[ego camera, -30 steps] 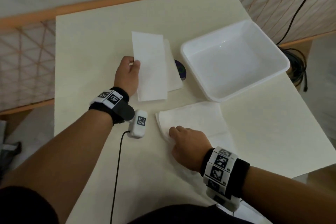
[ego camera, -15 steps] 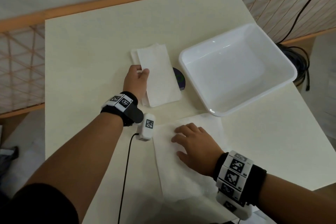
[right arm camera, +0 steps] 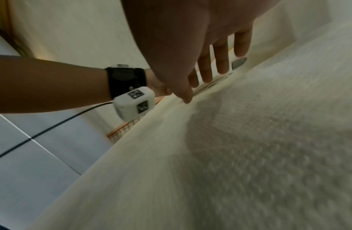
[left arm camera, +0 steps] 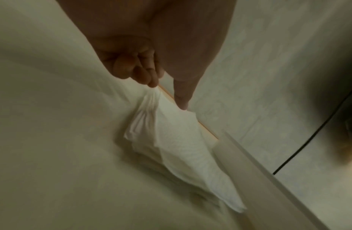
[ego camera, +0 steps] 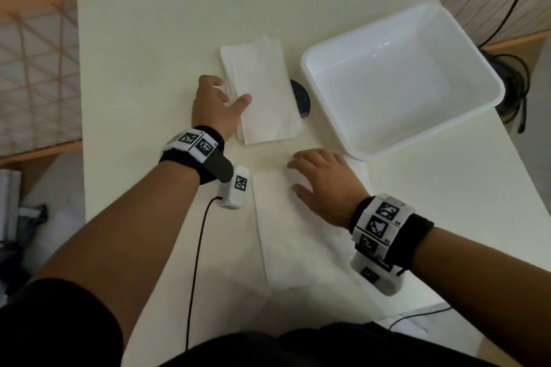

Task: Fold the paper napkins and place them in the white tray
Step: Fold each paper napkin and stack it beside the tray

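Pinching the left edge of the folded napkin stack (ego camera: 262, 89) between thumb and curled fingers, the left hand (ego camera: 216, 104) has it just left of the white tray (ego camera: 337, 134). Right hand (ego camera: 325, 185) lies open, flat on the near unfolded napkin (ego camera: 298, 247). Thin, floppy, tearable paper, so grip folded edges; layer count stays unclear.

A: The tray (ego camera: 334, 116) at 2 o'clock, what is it made of?
B: Glossy white plastic, smooth, with highlights on its floor.
A: And the napkins (ego camera: 262, 89)?
B: Matt paper, softly creased. The sheet (right arm camera: 269, 155) at 6 o'clock is embossed with dimples. The table (ego camera: 143, 68) looks matt, smooth, cream.
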A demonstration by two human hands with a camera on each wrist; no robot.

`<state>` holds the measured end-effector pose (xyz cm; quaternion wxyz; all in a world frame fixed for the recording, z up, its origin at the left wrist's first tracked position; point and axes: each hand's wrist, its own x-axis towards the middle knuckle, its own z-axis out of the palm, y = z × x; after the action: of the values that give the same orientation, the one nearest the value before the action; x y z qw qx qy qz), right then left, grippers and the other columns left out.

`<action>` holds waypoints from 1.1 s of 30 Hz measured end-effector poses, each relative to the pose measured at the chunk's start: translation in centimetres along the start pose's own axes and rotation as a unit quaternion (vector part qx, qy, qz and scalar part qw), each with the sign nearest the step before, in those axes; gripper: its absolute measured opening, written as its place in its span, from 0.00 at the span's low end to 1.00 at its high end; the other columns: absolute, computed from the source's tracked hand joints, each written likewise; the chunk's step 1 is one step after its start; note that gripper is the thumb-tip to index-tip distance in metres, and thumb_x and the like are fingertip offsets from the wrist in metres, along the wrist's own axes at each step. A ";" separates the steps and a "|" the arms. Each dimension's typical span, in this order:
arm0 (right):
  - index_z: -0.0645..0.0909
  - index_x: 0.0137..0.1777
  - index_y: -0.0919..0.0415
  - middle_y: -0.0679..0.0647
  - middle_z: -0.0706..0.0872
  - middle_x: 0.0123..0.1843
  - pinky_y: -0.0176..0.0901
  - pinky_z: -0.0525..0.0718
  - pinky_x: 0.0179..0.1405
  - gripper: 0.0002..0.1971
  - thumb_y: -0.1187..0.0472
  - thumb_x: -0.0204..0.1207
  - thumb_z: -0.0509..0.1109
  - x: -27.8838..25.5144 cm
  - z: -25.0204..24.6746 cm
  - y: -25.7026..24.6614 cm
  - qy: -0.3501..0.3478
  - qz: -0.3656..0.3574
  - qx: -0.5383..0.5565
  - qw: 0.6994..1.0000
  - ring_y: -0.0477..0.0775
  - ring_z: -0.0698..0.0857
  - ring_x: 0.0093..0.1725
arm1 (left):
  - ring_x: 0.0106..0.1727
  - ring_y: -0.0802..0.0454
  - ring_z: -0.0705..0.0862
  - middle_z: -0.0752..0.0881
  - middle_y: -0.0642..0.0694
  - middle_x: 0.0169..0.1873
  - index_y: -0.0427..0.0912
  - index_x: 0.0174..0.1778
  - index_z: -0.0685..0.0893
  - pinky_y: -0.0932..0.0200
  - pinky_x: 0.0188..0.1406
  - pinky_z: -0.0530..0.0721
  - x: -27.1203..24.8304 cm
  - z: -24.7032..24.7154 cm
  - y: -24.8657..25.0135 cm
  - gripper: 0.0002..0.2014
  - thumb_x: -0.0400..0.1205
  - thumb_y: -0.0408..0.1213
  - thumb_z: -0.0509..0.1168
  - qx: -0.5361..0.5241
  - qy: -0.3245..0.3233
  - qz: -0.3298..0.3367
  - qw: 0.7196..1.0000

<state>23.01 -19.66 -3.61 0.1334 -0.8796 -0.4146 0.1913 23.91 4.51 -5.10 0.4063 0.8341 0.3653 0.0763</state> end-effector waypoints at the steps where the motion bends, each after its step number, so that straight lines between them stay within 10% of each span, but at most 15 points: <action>1: 0.73 0.72 0.53 0.51 0.76 0.73 0.51 0.63 0.74 0.23 0.52 0.77 0.66 0.3 0.1 0.2 0.015 0.013 -0.007 1.000 0.58 0.71 0.73 | 0.45 0.53 0.79 0.80 0.49 0.45 0.44 0.63 0.73 0.62 0.45 0.74 -0.9 -0.6 0.0 0.26 0.74 0.50 0.74 0.005 -0.003 0.015 1.000; 11: 0.76 0.60 0.54 0.50 0.82 0.57 0.54 0.67 0.67 0.18 0.51 0.73 0.71 1.1 0.8 0.2 0.019 0.083 -0.004 0.996 0.58 0.77 0.59 | 0.47 0.56 0.79 0.82 0.56 0.44 0.49 0.47 0.83 0.58 0.49 0.79 -15.6 -1.8 -5.6 0.14 0.73 0.53 0.71 0.075 -0.209 0.193 0.956; 20: 0.80 0.51 0.54 0.52 0.83 0.50 0.48 0.68 0.57 0.08 0.53 0.75 0.71 1.8 0.3 0.3 -0.009 0.073 -0.003 0.997 0.59 0.82 0.49 | 0.66 0.51 0.75 0.80 0.52 0.67 0.51 0.64 0.83 0.50 0.63 0.76 -20.6 -1.7 -8.5 0.26 0.73 0.58 0.60 0.222 -0.239 0.263 0.908; 24: 0.78 0.51 0.56 0.54 0.89 0.48 0.48 0.70 0.63 0.08 0.54 0.77 0.69 1.3 -0.1 -0.4 0.028 0.039 -0.001 0.999 0.60 0.84 0.48 | 0.64 0.46 0.78 0.82 0.49 0.67 0.48 0.63 0.84 0.48 0.59 0.80 -21.0 -2.4 -8.6 0.26 0.73 0.57 0.60 0.250 -0.225 0.270 0.902; 29: 0.80 0.51 0.53 0.50 0.87 0.50 0.55 0.49 0.79 0.08 0.52 0.80 0.63 1.2 -0.3 -1.7 0.034 -0.003 -0.056 0.998 0.55 0.82 0.56 | 0.65 0.46 0.77 0.82 0.49 0.66 0.48 0.62 0.85 0.48 0.60 0.77 -21.3 -3.3 -9.7 0.26 0.73 0.57 0.59 0.248 -0.208 0.265 0.908; 33: 0.82 0.47 0.54 0.50 0.85 0.55 0.57 0.59 0.77 0.06 0.53 0.76 0.69 0.0 -0.8 -2.6 0.078 -0.067 -0.026 0.994 0.56 0.80 0.58 | 0.57 0.49 0.80 0.86 0.52 0.54 0.49 0.49 0.86 0.54 0.55 0.74 -21.1 -4.0 -9.5 0.16 0.74 0.54 0.62 0.207 -0.164 0.276 0.924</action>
<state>21.66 -18.13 -1.85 0.1548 -0.8652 -0.4661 0.1016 1.76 -3.39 -5.90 0.2414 0.9683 0.0569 -0.0295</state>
